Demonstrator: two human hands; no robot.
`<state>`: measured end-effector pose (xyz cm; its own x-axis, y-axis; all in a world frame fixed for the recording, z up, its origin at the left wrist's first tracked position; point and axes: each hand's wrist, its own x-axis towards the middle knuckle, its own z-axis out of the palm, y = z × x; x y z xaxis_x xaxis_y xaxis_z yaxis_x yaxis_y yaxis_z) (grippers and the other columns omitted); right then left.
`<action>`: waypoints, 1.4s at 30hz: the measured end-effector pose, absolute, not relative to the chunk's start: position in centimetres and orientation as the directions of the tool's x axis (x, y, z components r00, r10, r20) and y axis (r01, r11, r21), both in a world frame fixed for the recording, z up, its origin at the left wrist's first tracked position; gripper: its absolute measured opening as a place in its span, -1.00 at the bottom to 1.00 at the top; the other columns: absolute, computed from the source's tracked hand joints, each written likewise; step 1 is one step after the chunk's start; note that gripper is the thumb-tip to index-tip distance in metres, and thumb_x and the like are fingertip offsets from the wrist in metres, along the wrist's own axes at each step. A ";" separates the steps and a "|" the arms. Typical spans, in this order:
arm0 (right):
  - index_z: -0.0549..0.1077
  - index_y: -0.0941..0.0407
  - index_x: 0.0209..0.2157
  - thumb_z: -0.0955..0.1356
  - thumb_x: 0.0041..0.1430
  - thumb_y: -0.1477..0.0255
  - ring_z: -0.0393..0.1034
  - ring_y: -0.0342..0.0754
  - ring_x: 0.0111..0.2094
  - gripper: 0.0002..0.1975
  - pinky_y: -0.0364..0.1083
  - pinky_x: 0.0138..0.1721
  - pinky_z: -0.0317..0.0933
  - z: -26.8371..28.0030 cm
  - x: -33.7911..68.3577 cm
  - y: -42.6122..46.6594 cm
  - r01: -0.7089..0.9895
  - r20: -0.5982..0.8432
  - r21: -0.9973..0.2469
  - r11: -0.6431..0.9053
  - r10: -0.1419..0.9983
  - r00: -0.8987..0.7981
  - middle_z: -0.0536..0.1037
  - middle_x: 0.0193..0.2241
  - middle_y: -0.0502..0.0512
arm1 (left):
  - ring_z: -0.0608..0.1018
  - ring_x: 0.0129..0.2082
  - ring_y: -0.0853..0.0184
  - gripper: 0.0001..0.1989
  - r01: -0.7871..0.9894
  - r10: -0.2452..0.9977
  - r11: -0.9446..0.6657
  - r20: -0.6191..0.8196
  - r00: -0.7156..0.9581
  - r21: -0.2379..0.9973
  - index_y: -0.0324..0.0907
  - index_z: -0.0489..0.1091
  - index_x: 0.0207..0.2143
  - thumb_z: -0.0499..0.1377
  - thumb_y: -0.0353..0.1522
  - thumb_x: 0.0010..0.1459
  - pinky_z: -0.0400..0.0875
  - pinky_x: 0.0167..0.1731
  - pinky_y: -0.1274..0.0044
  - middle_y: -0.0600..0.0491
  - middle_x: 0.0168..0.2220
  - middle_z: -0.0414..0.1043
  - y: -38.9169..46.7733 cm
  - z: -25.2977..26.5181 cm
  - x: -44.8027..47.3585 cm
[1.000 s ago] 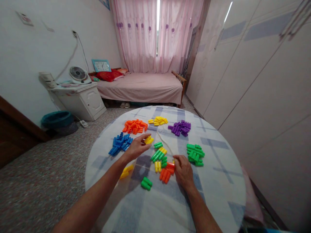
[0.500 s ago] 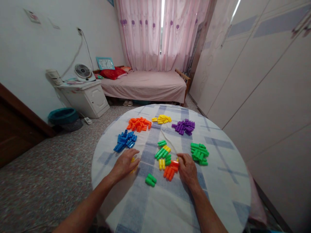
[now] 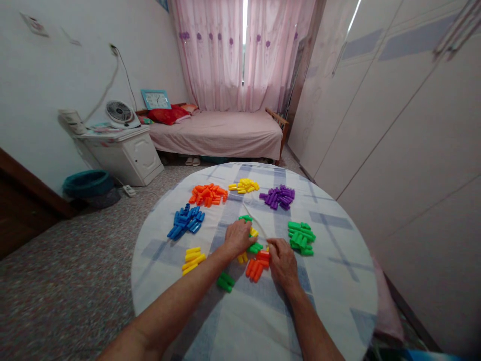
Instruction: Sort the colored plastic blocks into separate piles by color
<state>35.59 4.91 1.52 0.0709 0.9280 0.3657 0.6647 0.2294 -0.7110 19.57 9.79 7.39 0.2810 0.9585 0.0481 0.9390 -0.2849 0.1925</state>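
Note:
My left hand point(image 3: 238, 236) is over the middle cluster, thumb and fingers apart around yellow pieces point(image 3: 254, 232) and beside green pieces point(image 3: 255, 247); it partly covers them. My right hand point(image 3: 282, 260) rests on the table with curled fingers at the right edge of the orange tube-shaped plastic pieces point(image 3: 254, 269). A bit of yellow shows at its fingertips, too small to make out. Under my left forearm lie two green pieces point(image 3: 226, 282), partly hidden. Left of that forearm are several yellow pieces point(image 3: 193, 259) side by side.
Around the round table's cloth point(image 3: 323, 301) lie piles of blue point(image 3: 186, 220), orange point(image 3: 208, 194), yellow point(image 3: 244, 186), purple point(image 3: 278, 196) and green pieces point(image 3: 301, 237). A bed point(image 3: 225, 133), a cabinet point(image 3: 131, 155) and a bin point(image 3: 90, 185) stand beyond.
My left hand has left the yellow pieces on the left and moved right over the middle cluster. Those yellow pieces now lie uncovered. The right hand stays by the orange pieces.

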 end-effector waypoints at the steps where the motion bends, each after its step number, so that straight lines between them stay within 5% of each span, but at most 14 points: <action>1: 0.46 0.13 -0.27 0.19 0.18 0.41 0.35 0.01 -0.20 -0.76 0.00 -0.11 0.18 1.5 35.6 4.9 0.665 0.366 -0.711 0.228 0.928 0.074 0.51 -0.29 0.12 | 0.48 -0.12 0.15 -0.63 0.939 0.960 -0.278 0.044 0.275 0.200 -0.17 0.38 -0.11 0.15 -0.18 0.07 0.36 -0.18 0.40 -0.09 -0.15 0.43 10.0 7.4 19.7; 4: 0.46 0.12 -0.27 0.18 0.19 0.41 0.35 0.00 -0.20 -0.76 -0.01 -0.11 0.18 1.6 35.5 4.9 0.661 0.362 -0.715 0.226 0.929 0.075 0.51 -0.29 0.12 | 0.48 -0.12 0.16 -0.59 0.919 0.961 -0.275 0.055 0.271 0.283 -0.16 0.37 -0.07 0.19 -0.23 0.00 0.37 -0.16 0.41 -0.07 -0.14 0.42 10.4 7.2 19.8; 7: 0.45 0.12 -0.27 0.17 0.22 0.41 0.35 -0.01 -0.21 -0.76 -0.01 -0.11 0.18 1.8 35.5 4.7 0.656 0.369 -0.717 0.235 0.927 0.070 0.50 -0.29 0.12 | 0.48 -0.13 0.21 -0.54 0.826 0.969 -0.247 0.124 0.214 0.506 -0.17 0.36 -0.03 0.21 -0.29 -0.04 0.36 -0.13 0.43 -0.04 -0.13 0.41 11.0 7.0 19.5; 12: 0.42 0.11 -0.20 0.22 0.22 0.32 0.32 0.02 -0.11 -0.77 0.05 -0.02 0.16 2.2 35.1 4.5 0.691 0.504 -0.646 0.325 0.861 0.066 0.48 -0.21 0.14 | 0.53 -0.26 0.33 -0.63 0.184 0.998 -0.060 0.059 0.008 0.981 -0.23 0.37 -0.14 0.23 -0.29 -0.04 0.41 -0.18 0.45 -0.03 -0.20 0.43 11.8 7.7 18.5; 14: 0.39 0.10 -0.12 0.26 0.19 0.27 0.28 0.07 -0.02 -0.72 0.10 0.04 0.12 2.3 34.8 4.5 0.701 0.562 -0.608 0.374 0.826 0.047 0.47 -0.14 0.16 | 0.54 -0.28 0.35 -0.69 -0.110 0.999 0.042 -0.041 0.020 0.993 -0.23 0.35 -0.26 0.25 -0.25 -0.04 0.43 -0.18 0.43 0.00 -0.25 0.45 11.6 8.1 18.2; 17: 0.33 0.10 0.00 0.29 0.16 0.22 0.24 0.10 0.05 -0.59 0.14 0.07 0.10 2.3 34.4 4.5 0.679 0.583 -0.615 0.401 0.811 0.049 0.44 -0.04 0.19 | 0.54 -0.32 0.37 -0.70 -0.292 0.983 0.178 -0.156 0.096 0.940 -0.23 0.31 -0.36 0.30 -0.25 -0.08 0.44 -0.17 0.43 0.02 -0.33 0.46 10.7 8.2 18.4; 28: 0.46 0.14 -0.16 0.24 0.17 0.25 0.41 0.00 -0.20 -0.67 -0.03 -0.12 0.26 2.3 34.8 4.4 0.450 0.375 -0.859 0.244 0.898 0.229 0.54 -0.21 0.15 | 0.52 -0.35 0.37 -0.56 -0.132 0.953 0.170 -0.129 0.274 0.977 -0.27 0.40 -0.32 0.31 -0.09 -0.10 0.45 -0.28 0.50 0.02 -0.34 0.45 7.3 7.5 19.1; 38: 0.46 0.16 -0.16 0.24 0.14 0.21 0.41 0.01 -0.24 -0.63 -0.03 -0.17 0.27 2.6 35.6 4.8 0.326 0.278 -0.930 0.171 0.907 0.317 0.55 -0.26 0.14 | 0.53 -0.34 0.37 -0.61 -0.044 0.994 0.106 -0.106 0.009 0.993 -0.25 0.44 -0.31 0.24 -0.10 -0.05 0.36 -0.38 0.58 0.04 -0.34 0.50 7.9 7.6 16.7; 42: 0.46 0.16 -0.16 0.24 0.13 0.17 0.41 0.01 -0.26 -0.60 -0.01 -0.16 0.27 1.9 36.2 5.1 0.365 0.248 -0.923 0.119 0.911 0.330 0.55 -0.26 0.14 | 0.52 -0.35 0.36 -0.60 0.060 0.997 0.066 -0.068 0.024 0.996 -0.25 0.44 -0.27 0.23 -0.11 -0.03 0.36 -0.40 0.58 0.03 -0.33 0.50 7.9 8.1 14.5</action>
<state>36.23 5.14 1.92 0.3304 0.9108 0.2476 0.3651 0.1186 -0.9234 14.50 7.88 8.12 0.0239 0.9974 -0.0677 0.0598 0.0662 0.9960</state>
